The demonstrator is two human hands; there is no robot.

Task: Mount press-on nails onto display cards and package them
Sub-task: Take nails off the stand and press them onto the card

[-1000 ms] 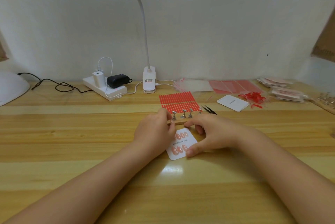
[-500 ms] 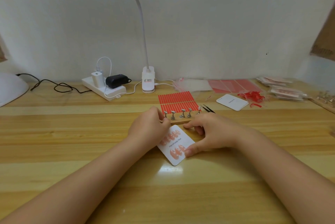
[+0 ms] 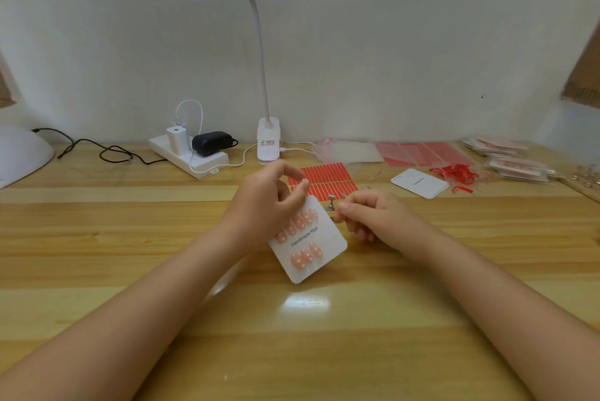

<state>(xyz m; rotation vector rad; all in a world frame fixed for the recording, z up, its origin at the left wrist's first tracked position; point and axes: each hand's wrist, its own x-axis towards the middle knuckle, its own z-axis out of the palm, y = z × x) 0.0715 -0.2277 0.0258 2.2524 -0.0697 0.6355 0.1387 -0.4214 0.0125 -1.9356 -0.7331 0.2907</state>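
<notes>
Left hand (image 3: 266, 202) grips the display card (image 3: 308, 240) (tilted); right hand (image 3: 373, 215) curls, contents unclear.

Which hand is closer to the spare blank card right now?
Right. The right hand sits just left of and nearer than the blank card; the left hand is farther left, holding the nail card.
</notes>
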